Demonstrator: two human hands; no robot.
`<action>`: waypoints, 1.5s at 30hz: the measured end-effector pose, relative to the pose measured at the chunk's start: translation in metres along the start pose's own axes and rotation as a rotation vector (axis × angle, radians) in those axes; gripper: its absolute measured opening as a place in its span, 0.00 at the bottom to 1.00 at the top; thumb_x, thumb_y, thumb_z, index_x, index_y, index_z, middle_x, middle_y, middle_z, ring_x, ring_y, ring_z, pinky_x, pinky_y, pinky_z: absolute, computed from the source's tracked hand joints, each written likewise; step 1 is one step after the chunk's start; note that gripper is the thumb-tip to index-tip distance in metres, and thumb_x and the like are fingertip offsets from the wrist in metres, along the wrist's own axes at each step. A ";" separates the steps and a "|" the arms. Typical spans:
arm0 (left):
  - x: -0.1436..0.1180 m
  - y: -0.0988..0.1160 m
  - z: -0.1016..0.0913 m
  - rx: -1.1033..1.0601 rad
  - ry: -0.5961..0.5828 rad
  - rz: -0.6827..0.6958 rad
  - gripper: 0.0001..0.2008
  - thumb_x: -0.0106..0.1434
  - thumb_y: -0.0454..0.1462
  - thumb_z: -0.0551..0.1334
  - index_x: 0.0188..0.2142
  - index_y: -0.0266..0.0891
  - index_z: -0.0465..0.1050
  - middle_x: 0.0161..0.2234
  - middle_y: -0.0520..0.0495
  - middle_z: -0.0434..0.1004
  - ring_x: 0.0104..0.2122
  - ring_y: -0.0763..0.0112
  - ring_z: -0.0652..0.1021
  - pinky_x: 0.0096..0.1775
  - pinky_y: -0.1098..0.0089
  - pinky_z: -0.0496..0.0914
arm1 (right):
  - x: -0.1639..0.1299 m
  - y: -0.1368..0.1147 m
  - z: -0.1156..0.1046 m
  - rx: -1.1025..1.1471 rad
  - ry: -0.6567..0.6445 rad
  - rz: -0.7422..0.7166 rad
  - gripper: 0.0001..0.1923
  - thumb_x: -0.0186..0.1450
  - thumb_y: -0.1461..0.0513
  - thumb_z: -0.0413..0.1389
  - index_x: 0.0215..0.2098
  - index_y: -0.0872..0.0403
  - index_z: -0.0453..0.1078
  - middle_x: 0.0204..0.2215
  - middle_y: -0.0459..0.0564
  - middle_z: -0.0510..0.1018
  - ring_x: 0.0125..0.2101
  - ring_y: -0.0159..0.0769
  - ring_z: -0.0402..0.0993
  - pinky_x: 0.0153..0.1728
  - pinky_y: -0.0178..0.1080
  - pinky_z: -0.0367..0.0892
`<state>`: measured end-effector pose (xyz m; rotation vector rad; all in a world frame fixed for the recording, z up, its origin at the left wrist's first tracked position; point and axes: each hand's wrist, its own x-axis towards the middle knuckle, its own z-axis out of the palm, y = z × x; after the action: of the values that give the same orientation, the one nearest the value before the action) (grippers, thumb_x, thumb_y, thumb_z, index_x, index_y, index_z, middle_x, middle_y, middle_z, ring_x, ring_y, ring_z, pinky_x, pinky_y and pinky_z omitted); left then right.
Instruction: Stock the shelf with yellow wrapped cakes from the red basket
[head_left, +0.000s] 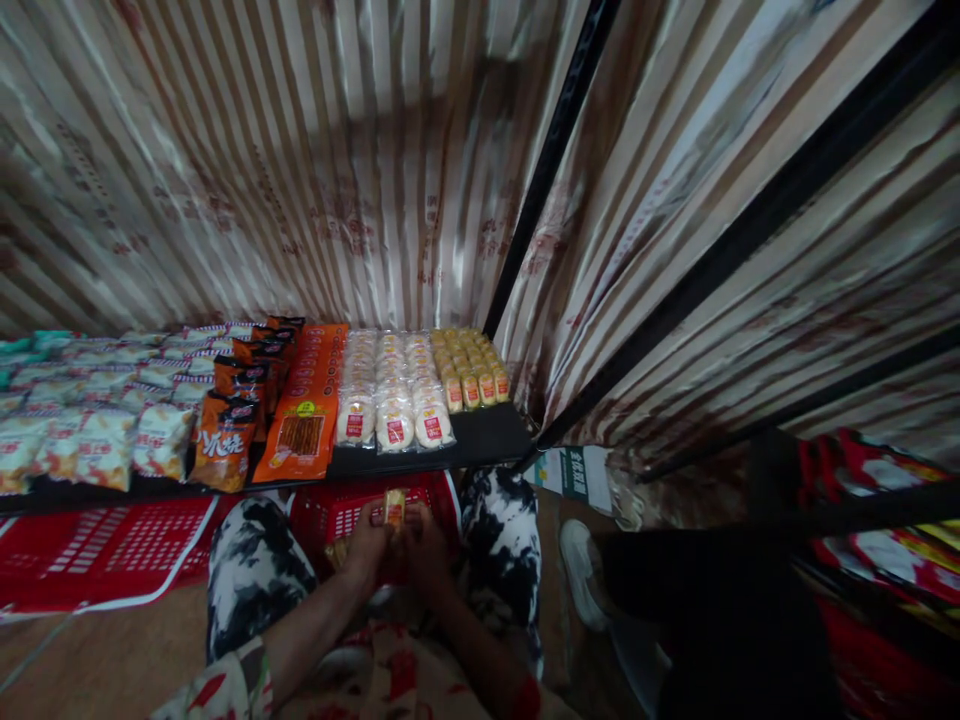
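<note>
Between my knees, my left hand [364,545] and my right hand [426,550] come together over a red basket [322,505]. Their closed fingers grip a small yellow snack packet [394,506] with a red label, held upright. Low in the basket, beside my left hand, lie more yellowish packets [339,552], partly covered by that hand. On the black shelf [480,435] ahead, similar yellow packets [471,375] stand in rows at the right end. Left of them are rows of round white packaged cakes [394,400].
Further left on the shelf are orange snack bags [300,410], brown-orange bags [223,440] and white bags [97,445]. Another red basket [142,550] sits below. Black posts [551,160] rise on the right, where a person in dark clothing with a white shoe [583,572] stands near red packages [892,500].
</note>
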<state>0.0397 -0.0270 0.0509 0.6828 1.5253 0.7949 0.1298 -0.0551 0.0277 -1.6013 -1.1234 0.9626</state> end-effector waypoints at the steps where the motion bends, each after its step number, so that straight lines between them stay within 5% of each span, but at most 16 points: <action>1: -0.003 0.003 0.001 0.000 0.001 0.011 0.24 0.49 0.25 0.56 0.47 0.39 0.64 0.22 0.56 0.70 0.18 0.77 0.71 0.22 0.78 0.65 | 0.000 -0.002 -0.001 -0.003 0.011 -0.011 0.11 0.56 0.65 0.47 0.36 0.53 0.65 0.34 0.52 0.77 0.36 0.38 0.75 0.40 0.41 0.70; 7: -0.018 0.024 0.001 -0.038 -0.124 0.128 0.21 0.50 0.26 0.55 0.45 0.38 0.65 0.28 0.51 0.76 0.25 0.73 0.76 0.26 0.76 0.68 | 0.000 -0.010 -0.006 -0.048 0.061 -0.099 0.18 0.58 0.64 0.47 0.46 0.56 0.64 0.37 0.54 0.76 0.37 0.38 0.74 0.39 0.39 0.71; 11: -0.019 0.039 0.001 0.038 -0.170 0.191 0.19 0.47 0.26 0.56 0.40 0.37 0.69 0.30 0.50 0.77 0.28 0.72 0.77 0.29 0.76 0.69 | 0.005 -0.014 -0.016 -0.363 0.166 -0.324 0.27 0.58 0.64 0.50 0.57 0.58 0.60 0.50 0.60 0.69 0.51 0.45 0.66 0.52 0.49 0.63; 15: -0.013 0.051 -0.001 0.176 -0.222 0.244 0.18 0.44 0.25 0.56 0.36 0.36 0.73 0.30 0.51 0.78 0.30 0.70 0.77 0.32 0.75 0.69 | 0.013 -0.022 -0.030 -0.619 0.036 -0.574 0.25 0.60 0.64 0.53 0.56 0.52 0.64 0.59 0.57 0.61 0.59 0.48 0.54 0.55 0.50 0.61; 19: -0.005 0.057 -0.002 0.246 -0.313 0.239 0.18 0.46 0.26 0.56 0.37 0.36 0.74 0.30 0.50 0.78 0.30 0.70 0.76 0.32 0.74 0.68 | 0.019 -0.033 -0.040 -0.638 -0.140 -0.693 0.20 0.64 0.66 0.50 0.54 0.50 0.67 0.52 0.51 0.70 0.58 0.41 0.58 0.54 0.45 0.64; 28: 0.013 0.071 0.000 0.357 -0.328 0.249 0.13 0.45 0.29 0.62 0.34 0.35 0.70 0.21 0.56 0.68 0.23 0.73 0.70 0.29 0.74 0.64 | 0.028 -0.042 -0.061 -0.689 -0.270 -0.593 0.24 0.61 0.64 0.56 0.56 0.56 0.64 0.50 0.53 0.73 0.50 0.41 0.66 0.53 0.42 0.64; 36: 0.020 0.085 0.033 0.343 -0.289 0.439 0.20 0.49 0.35 0.64 0.43 0.36 0.69 0.32 0.49 0.74 0.33 0.68 0.75 0.38 0.70 0.67 | 0.040 -0.040 -0.082 -0.661 -0.007 -0.539 0.21 0.63 0.62 0.52 0.55 0.56 0.65 0.47 0.55 0.74 0.48 0.42 0.68 0.50 0.43 0.66; 45: 0.016 0.090 0.087 0.193 -0.264 0.501 0.18 0.54 0.26 0.58 0.45 0.34 0.66 0.36 0.45 0.74 0.36 0.71 0.76 0.41 0.71 0.70 | 0.071 -0.035 -0.095 -0.619 0.278 -0.269 0.19 0.63 0.59 0.51 0.50 0.59 0.67 0.43 0.56 0.76 0.44 0.43 0.71 0.46 0.42 0.66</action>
<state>0.1219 0.0479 0.1103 1.2942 1.2099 0.8893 0.2294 -0.0053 0.0801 -1.9218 -1.4731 0.2023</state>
